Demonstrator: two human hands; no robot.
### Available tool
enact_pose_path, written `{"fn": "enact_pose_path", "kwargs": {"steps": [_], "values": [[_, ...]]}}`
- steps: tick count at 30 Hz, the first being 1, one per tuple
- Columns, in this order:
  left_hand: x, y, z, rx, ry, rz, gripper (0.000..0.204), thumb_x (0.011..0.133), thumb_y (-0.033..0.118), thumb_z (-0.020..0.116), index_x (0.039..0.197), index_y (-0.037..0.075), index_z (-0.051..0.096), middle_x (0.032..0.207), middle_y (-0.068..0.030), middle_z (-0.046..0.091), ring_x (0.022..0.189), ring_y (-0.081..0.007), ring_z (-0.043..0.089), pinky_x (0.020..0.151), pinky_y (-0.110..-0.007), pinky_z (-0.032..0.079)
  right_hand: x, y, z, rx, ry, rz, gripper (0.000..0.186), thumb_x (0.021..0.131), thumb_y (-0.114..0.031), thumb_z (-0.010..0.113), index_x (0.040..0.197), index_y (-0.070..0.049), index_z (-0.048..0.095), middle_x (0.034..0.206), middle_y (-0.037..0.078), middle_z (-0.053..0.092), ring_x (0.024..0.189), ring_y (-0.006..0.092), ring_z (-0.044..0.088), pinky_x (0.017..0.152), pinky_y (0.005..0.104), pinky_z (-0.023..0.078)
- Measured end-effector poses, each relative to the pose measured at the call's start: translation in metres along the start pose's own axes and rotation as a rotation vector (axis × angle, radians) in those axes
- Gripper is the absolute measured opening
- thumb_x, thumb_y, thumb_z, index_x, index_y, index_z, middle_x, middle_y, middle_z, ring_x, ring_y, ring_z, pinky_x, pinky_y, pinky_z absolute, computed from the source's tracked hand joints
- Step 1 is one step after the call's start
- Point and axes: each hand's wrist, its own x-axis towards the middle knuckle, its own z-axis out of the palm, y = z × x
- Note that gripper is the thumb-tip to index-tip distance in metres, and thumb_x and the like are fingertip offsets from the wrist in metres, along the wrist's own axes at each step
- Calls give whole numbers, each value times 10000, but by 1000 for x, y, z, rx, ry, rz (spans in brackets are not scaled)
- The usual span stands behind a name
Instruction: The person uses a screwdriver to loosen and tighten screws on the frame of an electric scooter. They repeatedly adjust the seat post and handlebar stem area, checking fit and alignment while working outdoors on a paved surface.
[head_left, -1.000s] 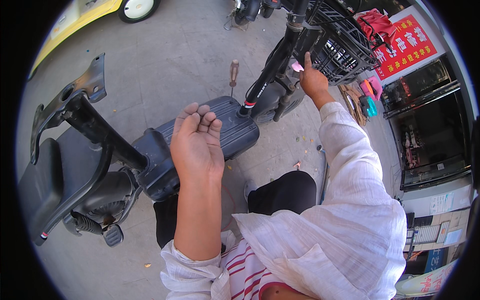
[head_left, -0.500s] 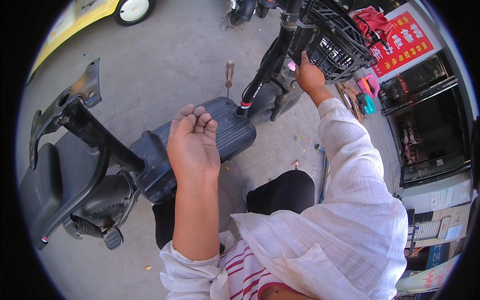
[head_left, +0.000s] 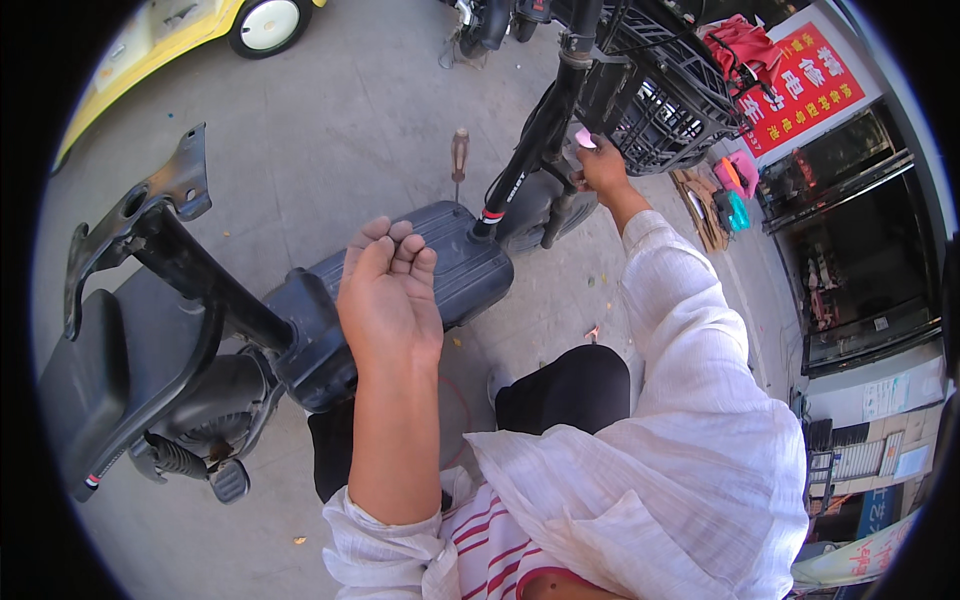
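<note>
A black electric bike without a seat on its post lies across the view. My left hand (head_left: 393, 295) is palm up over its dark plastic footboard (head_left: 462, 258), fingers loosely curled and nothing visible in the palm. At the front end, below the black basket (head_left: 672, 100), my right hand (head_left: 606, 170) is at the front fork (head_left: 558, 215) with bent, partly hidden fingers. A small pink thing (head_left: 585, 139) shows right beside it; whether the hand touches it, I cannot tell. A screwdriver (head_left: 459, 156) stands upright at the footboard's far edge.
At left rises a bare metal seat bracket (head_left: 140, 190) on its black post, with a rear cushion (head_left: 95, 350) behind. A yellow vehicle (head_left: 150, 65) is parked far left. Flattened cardboard (head_left: 700, 212) and a pink and teal item (head_left: 737, 180) lie near the shopfront at right.
My right hand has come down and left from the basket's side to the front fork beside the pink thing. My left hand has stayed nearly still.
</note>
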Motion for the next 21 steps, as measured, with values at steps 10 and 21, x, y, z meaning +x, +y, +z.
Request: {"fn": "enact_pose_path", "kwargs": {"steps": [10, 21], "values": [[1, 1, 0, 8, 17, 16, 187, 905, -15, 413, 1068, -16, 504, 942, -101, 559, 807, -169, 565, 715, -292, 508, -5, -60, -28, -1074, 27, -271, 609, 864, -183, 492, 1443, -116, 313, 921, 239, 680, 826, 389, 675, 740, 488, 528], [2, 0, -4, -2, -6, 13, 182, 904, -14, 417, 1058, -13, 515, 936, -103, 572, 797, -171, 575, 710, -295, 515, -2, -62, -30, -1150, -15, -269, 593, 889, -175, 445, 1459, -103, 297, 973, 232, 679, 862, 374, 680, 766, 475, 526]]}}
